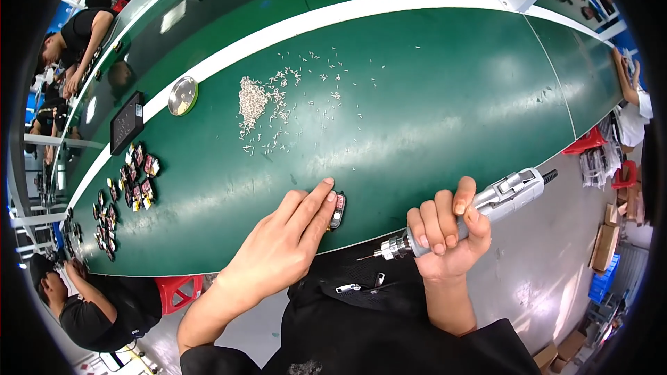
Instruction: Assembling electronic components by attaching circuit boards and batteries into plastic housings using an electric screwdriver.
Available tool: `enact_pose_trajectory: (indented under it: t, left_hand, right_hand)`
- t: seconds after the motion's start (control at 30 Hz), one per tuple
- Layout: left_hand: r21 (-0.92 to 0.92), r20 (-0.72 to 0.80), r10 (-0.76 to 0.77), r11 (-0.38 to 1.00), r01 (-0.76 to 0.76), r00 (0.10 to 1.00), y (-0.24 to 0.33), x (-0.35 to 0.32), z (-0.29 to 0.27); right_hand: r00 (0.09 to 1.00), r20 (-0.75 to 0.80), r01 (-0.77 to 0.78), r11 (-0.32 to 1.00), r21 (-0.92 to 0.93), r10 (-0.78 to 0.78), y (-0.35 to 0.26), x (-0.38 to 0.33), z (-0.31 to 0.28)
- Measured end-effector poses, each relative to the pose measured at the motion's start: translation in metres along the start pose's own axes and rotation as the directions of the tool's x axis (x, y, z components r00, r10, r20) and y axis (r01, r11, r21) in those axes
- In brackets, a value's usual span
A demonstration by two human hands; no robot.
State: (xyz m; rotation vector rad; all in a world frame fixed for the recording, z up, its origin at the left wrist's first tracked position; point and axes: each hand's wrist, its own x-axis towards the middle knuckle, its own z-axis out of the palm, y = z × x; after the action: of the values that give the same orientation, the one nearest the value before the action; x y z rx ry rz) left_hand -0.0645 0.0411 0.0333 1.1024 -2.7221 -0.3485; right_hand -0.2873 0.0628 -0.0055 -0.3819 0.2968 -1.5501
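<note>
My right hand (448, 229) is wrapped round a grey electric screwdriver (511, 194). Its thin bit points left, just off the table's near edge and over my lap. On the green table, close to that edge, lies a small black device (338, 210) with a reddish part and a round light spot. My left hand (285, 236) lies against the left side of this device, fingers stretched out and the index fingertip beyond its top; the thumb is hidden. Farther off is a loose pile of tiny silvery screws (252, 101), with more scattered to its right.
Several small black-and-red devices (139, 173) lie in clusters at the table's left. Near them are a black tray (127, 123) and a round shallow dish (183, 96). A white rail (333, 3) runs along the far side. Other people work at the left and far right.
</note>
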Motion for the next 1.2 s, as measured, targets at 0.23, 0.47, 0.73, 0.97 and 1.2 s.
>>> enact_pose_trajectory:
  t: [0.23, 0.47, 0.73, 0.97, 1.2]
  left_hand:
    - [-0.048, -0.118, -0.063, 0.997, 0.057, 0.991, 0.003, 0.006, 0.008]
    - [-0.062, -0.192, 0.009, 0.998, -0.022, 0.981, -0.001, 0.013, 0.018]
    - [0.037, -0.243, 0.115, 0.993, -0.109, 0.963, 0.013, 0.013, 0.031]
    - [0.095, -0.299, 0.207, 0.978, -0.186, 0.932, 0.009, 0.018, 0.035]
    - [0.135, -0.274, 0.200, 0.977, -0.168, 0.941, 0.014, 0.015, 0.036]
  right_hand:
    - [0.990, 0.058, -0.133, 0.991, 0.022, 0.131, 0.024, -0.018, 0.012]
    - [0.970, 0.006, -0.244, 0.969, 0.039, 0.244, 0.045, -0.036, 0.010]
    - [0.942, -0.192, -0.283, 0.959, -0.018, 0.274, 0.051, -0.043, 0.009]
    - [0.955, -0.160, -0.263, 0.963, -0.056, 0.251, 0.053, -0.044, 0.006]
    - [0.957, -0.155, -0.256, 0.965, -0.059, 0.244, 0.050, -0.044, 0.006]
